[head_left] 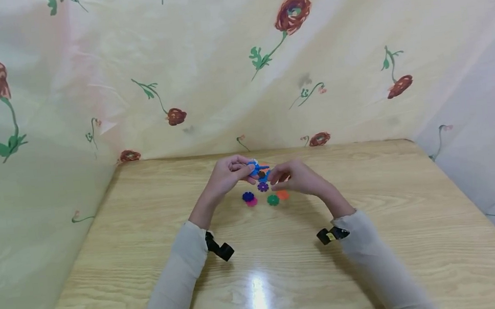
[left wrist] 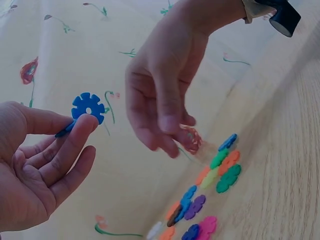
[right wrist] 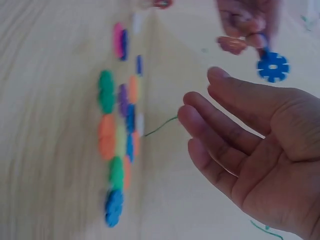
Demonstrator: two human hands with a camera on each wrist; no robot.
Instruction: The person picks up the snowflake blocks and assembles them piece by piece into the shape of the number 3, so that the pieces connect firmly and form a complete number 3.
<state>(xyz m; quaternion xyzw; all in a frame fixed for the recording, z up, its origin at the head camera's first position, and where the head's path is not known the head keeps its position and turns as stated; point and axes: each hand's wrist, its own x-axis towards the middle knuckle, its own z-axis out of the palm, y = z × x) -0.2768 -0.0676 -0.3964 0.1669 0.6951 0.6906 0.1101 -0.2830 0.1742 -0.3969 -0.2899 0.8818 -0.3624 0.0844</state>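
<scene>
My left hand pinches a blue notched plastic disc between thumb and fingers, above the table. A second blue piece sticks out at an angle below it, partly hidden by the fingers, and looks joined to it. To the right, my right hand hovers with loosely bent fingers and nothing in them. Between and below the hands lie loose discs: purple, green, dark blue, pink and orange.
More flower-shaped discs, among them a light green one and a brown one, lie in the same cluster on the wooden table. A flowered cloth hangs behind the table's far edge and along the sides.
</scene>
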